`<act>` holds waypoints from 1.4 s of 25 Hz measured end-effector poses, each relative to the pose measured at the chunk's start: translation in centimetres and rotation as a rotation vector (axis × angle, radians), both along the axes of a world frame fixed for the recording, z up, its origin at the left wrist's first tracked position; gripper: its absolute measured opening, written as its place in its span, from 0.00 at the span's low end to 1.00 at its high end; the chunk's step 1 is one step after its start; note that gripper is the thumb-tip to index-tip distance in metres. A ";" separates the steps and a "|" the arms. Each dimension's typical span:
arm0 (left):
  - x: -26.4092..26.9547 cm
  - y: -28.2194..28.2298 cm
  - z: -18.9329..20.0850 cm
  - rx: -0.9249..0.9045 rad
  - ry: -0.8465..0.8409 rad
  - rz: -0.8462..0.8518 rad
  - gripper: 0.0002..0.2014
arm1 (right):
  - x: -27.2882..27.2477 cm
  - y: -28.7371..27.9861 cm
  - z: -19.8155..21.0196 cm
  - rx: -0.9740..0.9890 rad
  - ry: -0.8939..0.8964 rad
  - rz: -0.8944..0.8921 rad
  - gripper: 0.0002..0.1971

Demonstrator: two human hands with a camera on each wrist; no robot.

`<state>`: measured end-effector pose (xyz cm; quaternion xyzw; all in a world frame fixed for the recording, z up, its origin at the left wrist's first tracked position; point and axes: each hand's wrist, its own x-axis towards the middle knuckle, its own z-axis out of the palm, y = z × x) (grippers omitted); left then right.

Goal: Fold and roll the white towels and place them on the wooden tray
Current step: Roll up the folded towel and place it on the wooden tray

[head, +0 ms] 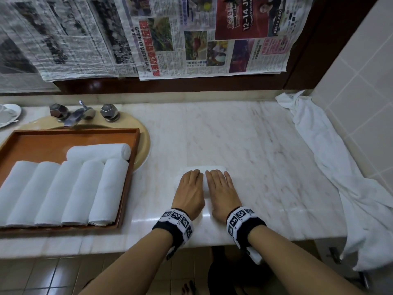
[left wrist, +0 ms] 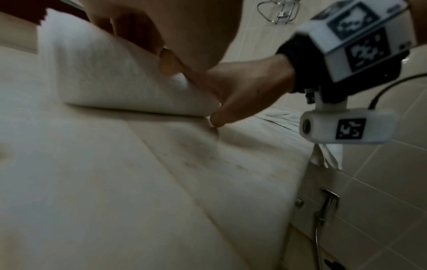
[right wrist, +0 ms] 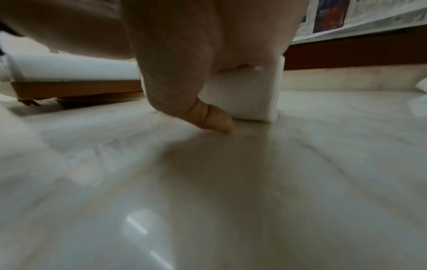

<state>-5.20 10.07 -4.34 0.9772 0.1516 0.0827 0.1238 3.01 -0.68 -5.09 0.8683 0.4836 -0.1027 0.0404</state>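
Head view: left hand (head: 189,193), right hand (head: 223,193) flat, fingers straight, pressing rolled towel (head: 204,167) on counter (head: 265,156)

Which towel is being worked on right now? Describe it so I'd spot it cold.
Start at the wooden tray over the sink, then look right along the marble counter. The rolled towel lies under the left hand and right hand. Unlike the six tray rolls or the crumpled towel, hands press it.
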 end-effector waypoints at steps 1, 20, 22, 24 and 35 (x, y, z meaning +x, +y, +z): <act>-0.1 -0.1 -0.3 0.030 0.068 0.003 0.30 | 0.6 0.5 0.3 -0.023 0.002 0.003 0.54; 9.1 5.5 0.8 -0.031 0.666 0.085 0.46 | 9.5 6.6 1.4 -0.175 0.270 -0.013 0.47; 9.3 5.4 1.0 -0.042 0.671 0.085 0.45 | 9.6 6.4 1.1 -0.158 0.259 -0.004 0.45; 9.4 5.7 1.8 -0.042 0.676 0.080 0.40 | 9.9 6.7 1.6 -0.145 0.297 -0.012 0.42; 6.4 15.5 13.2 0.141 0.499 0.160 0.31 | 7.2 17.9 12.8 0.128 0.330 0.016 0.37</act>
